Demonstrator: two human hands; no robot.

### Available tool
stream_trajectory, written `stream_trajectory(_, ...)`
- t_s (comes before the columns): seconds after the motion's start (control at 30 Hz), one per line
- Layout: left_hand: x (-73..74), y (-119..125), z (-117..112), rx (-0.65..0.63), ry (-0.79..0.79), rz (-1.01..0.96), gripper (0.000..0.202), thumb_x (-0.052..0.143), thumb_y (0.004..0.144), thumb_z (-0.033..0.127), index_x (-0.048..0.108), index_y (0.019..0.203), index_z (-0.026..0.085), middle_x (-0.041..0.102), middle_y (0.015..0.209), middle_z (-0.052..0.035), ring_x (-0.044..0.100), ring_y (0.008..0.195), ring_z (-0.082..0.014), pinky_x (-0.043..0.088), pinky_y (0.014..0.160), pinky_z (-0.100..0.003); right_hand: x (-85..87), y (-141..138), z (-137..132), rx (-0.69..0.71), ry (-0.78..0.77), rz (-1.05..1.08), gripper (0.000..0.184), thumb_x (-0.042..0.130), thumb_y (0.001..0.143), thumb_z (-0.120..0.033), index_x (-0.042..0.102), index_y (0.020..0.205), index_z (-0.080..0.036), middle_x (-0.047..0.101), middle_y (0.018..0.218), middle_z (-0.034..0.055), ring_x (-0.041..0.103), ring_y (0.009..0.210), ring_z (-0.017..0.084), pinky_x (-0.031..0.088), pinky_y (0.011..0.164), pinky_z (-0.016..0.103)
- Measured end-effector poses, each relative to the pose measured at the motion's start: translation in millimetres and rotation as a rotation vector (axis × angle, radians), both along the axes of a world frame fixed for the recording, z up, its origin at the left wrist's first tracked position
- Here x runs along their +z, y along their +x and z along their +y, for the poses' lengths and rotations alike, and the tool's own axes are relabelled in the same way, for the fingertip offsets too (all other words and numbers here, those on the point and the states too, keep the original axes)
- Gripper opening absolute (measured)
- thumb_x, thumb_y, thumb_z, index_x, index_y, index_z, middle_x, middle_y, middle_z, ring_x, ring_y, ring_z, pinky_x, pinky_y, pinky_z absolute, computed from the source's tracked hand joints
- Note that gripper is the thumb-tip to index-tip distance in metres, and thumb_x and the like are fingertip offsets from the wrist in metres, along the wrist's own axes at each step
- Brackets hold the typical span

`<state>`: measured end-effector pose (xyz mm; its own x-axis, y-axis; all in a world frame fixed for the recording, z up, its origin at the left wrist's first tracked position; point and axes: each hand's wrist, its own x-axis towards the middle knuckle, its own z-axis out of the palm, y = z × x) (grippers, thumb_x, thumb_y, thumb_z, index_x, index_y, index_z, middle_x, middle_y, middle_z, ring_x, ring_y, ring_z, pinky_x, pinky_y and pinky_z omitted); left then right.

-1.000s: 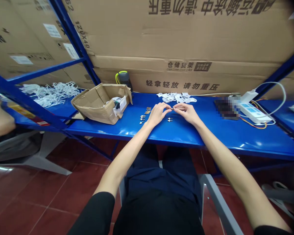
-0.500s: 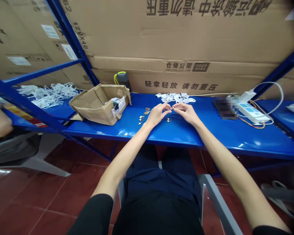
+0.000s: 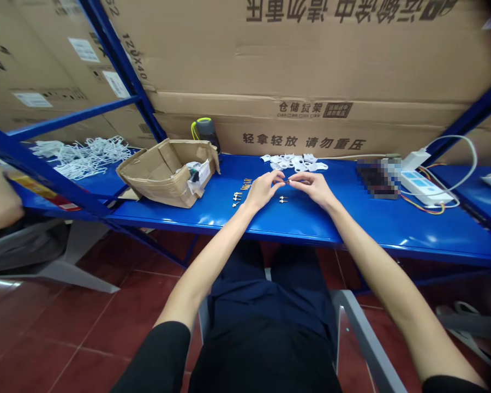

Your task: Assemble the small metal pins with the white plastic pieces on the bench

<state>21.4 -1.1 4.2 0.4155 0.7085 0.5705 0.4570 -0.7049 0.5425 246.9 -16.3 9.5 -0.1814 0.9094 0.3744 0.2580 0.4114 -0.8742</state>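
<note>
Over the blue shelf, my left hand [image 3: 263, 190] and my right hand [image 3: 314, 186] meet at the fingertips. Both are closed in a pinch around a tiny, thin part with a white bit [image 3: 287, 182]; most of it is hidden and its kind is too small to tell. Just below the fingers lie two small pieces with white bodies and brass-coloured pins [image 3: 283, 200]. Several similar white-and-brass pieces [image 3: 237, 197] rest left of my left hand, beside a row of small brass-coloured parts [image 3: 246, 184]. Behind my hands are flat white plastic pieces [image 3: 297, 162].
An open cardboard box [image 3: 159, 177] with packets inside stands left, a dark bottle [image 3: 207, 131] behind it. Right are a power strip [image 3: 427, 188] with cables and a blurred-out dark object [image 3: 378, 179]. White cords [image 3: 90, 155] lie far left, near another person's arm [image 3: 0, 199].
My hands stay together at nearly the same spot, with the fingers shifted slightly around the tiny part. The pieces on the shelf have not visibly moved.
</note>
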Motion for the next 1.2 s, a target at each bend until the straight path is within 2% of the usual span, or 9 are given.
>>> stream_trajectory(0.27, 0.7, 1.2, 0.0, 0.007, -0.062, -0.034, 0.019, 0.069, 0.103, 0.025, 0.067, 0.122, 0.022, 0.082, 0.112, -0.003, 0.078, 0.103, -0.0191, 0.057, 0.091, -0.029, -2.1, 1.1, 0.6, 0.014, -0.07, 0.052, 0.047, 0.091, 0.072, -0.063, 0.082, 0.099, -0.025, 0.083, 0.101, 0.0072, 0.078, 0.106, 0.033, 0.061, 0.103, 0.049)
stream_trajectory(0.47, 1.1, 2.3, -0.8, -0.004, -0.031, -0.016, 0.021, 0.07, 0.102, 0.022, 0.068, 0.122, 0.022, 0.081, 0.112, -0.0034, 0.077, 0.105, -0.0185, 0.056, 0.093, -0.029, -4.3, 2.4, 2.2, 0.014, -0.045, -0.013, 0.046, 0.087, 0.077, -0.062, 0.08, 0.102, -0.023, 0.083, 0.1, 0.0083, 0.079, 0.104, 0.034, 0.062, 0.1, 0.049)
stream_trajectory(0.6, 0.6, 2.4, 0.1, 0.024, -0.021, -0.009, 0.023, 0.071, 0.102, 0.027, 0.07, 0.124, 0.021, 0.082, 0.112, -0.0048, 0.075, 0.105, -0.0201, 0.055, 0.095, -0.031, -3.4, 1.6, 1.8, 0.005, -0.001, -0.028, 0.045, 0.086, 0.078, -0.061, 0.08, 0.102, -0.023, 0.083, 0.102, 0.0087, 0.078, 0.106, 0.033, 0.062, 0.1, 0.049)
stream_trajectory(0.73, -2.4, 1.3, 2.8, 0.084, -0.009, 0.025, 0.017, 0.068, 0.104, 0.034, 0.078, 0.112, 0.024, 0.082, 0.109, -0.0038, 0.074, 0.1, -0.0209, 0.055, 0.094, -0.034, -1.4, -0.7, -0.5, 0.014, -0.001, -0.023, 0.045, 0.084, 0.078, -0.063, 0.079, 0.1, -0.023, 0.083, 0.103, 0.0087, 0.078, 0.106, 0.033, 0.062, 0.1, 0.049)
stream_trajectory(0.83, -3.9, 0.4, 3.7, 0.084, 0.013, 0.037, 0.019, 0.067, 0.105, 0.037, 0.081, 0.105, 0.026, 0.082, 0.104, -0.0023, 0.072, 0.097, -0.0204, 0.055, 0.091, -0.033, -1.4, -2.0, -1.5, 0.023, -0.009, -0.024, 0.044, 0.084, 0.079, -0.063, 0.08, 0.098, -0.023, 0.083, 0.102, 0.0087, 0.078, 0.105, 0.033, 0.062, 0.1, 0.049)
stream_trajectory(1.2, -3.3, 0.4, 1.8, 0.121, 0.038, 0.067, 0.017, 0.068, 0.103, 0.035, 0.081, 0.102, 0.024, 0.08, 0.097, -0.0034, 0.07, 0.095, -0.0205, 0.054, 0.09, -0.032, -2.1, -2.5, -1.2, -0.054, 0.047, -0.151, 0.043, 0.081, 0.082, -0.064, 0.085, 0.098, -0.025, 0.083, 0.108, 0.0068, 0.075, 0.107, 0.032, 0.059, 0.099, 0.046)
